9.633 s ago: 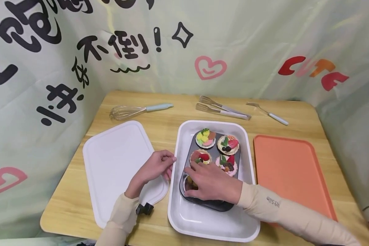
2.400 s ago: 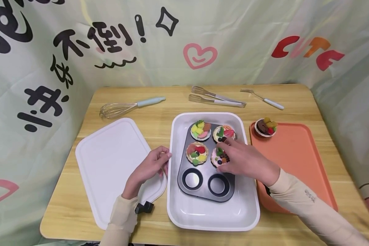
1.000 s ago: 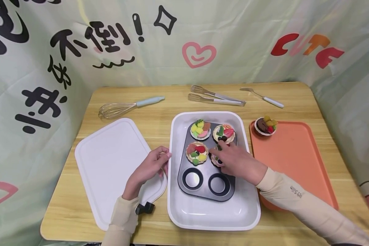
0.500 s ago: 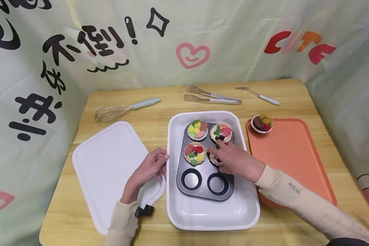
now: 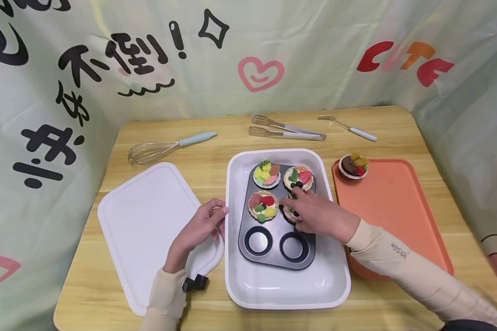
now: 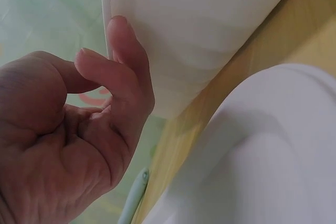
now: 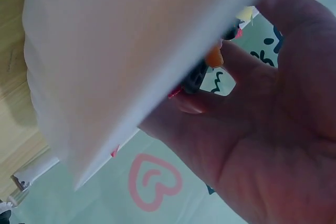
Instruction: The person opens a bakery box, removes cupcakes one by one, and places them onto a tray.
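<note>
A dark muffin pan [image 5: 275, 230] lies in a deep white tray [image 5: 287, 292] in the head view. My right hand [image 5: 325, 216] grips the pink fruit tart [image 5: 289, 215] in the pan's middle right cup, fingers and thumb around its edge. The hand covers much of that tart. Three other tarts sit in the pan: a yellow-topped tart [image 5: 267, 174], a strawberry tart [image 5: 301, 177] and a red-and-green-topped tart [image 5: 262, 206]. The two nearest cups hold nothing. My left hand [image 5: 200, 225] holds the white tray's left rim, its fingers curled against the outer wall [image 6: 184, 40].
A chocolate tart [image 5: 351, 167] stands at the far left corner of the orange tray [image 5: 397, 216]. A white board [image 5: 149, 230] lies at left. Behind are a whisk [image 5: 171, 147], tongs [image 5: 287, 131] and a fork [image 5: 349, 128].
The chocolate tart, formerly in the pan, now stands on the orange tray. My right hand has shifted from the near left cup to the pink tart. The left hand stays at the tray's rim.
</note>
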Demonstrator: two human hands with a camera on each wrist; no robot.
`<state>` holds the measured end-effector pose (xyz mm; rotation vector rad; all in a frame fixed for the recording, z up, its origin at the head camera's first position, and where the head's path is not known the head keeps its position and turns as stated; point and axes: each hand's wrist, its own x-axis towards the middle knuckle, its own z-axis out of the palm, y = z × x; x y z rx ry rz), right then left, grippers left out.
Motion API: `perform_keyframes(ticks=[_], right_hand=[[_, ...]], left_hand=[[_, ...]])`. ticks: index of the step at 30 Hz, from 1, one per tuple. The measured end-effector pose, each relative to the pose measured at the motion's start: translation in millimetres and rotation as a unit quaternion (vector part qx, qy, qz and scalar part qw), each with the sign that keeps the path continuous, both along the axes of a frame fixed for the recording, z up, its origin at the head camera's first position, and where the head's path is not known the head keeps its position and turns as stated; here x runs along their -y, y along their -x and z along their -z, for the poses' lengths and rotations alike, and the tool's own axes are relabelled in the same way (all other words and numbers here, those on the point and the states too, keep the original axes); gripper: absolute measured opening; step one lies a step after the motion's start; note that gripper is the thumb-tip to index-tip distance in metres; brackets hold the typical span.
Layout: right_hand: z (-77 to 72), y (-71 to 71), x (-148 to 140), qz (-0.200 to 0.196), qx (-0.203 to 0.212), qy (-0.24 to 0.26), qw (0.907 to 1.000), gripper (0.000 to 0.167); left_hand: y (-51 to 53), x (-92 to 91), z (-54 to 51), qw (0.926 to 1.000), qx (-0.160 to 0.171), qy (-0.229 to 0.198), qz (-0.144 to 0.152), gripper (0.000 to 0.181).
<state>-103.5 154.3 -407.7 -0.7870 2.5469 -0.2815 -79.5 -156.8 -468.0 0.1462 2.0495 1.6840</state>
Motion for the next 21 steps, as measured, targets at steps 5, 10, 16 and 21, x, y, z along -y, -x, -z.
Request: perform_keyframes(ticks=[5,10,16,21], right_hand=[[-0.1,0.8,-1.9,0.001,0.001,0.009,1.0000,0.060],[-0.3,-0.2,-4.1,-0.002,-0.003,0.013,0.9999,0.061],[-8.4,-3.3,-7.1,-0.009,-0.028,0.017,0.9994,0.062],[-18.8,-7.2,-10.7,-0.004,-0.046,0.025,0.9986,0.061]], left_hand=[[0.2,-0.2,-0.7,1.0000,-0.001,0.002,0.005,0.026],[0.3,-0.7,-0.7,1.0000,0.003,0.003,0.005,0.027],[0.5,-0.9,-1.2,1.0000,0.001,0.005,0.004,0.026],[-0.2,-0.1,-1.3,0.9999,-0.004,0.007,0.006,0.025]])
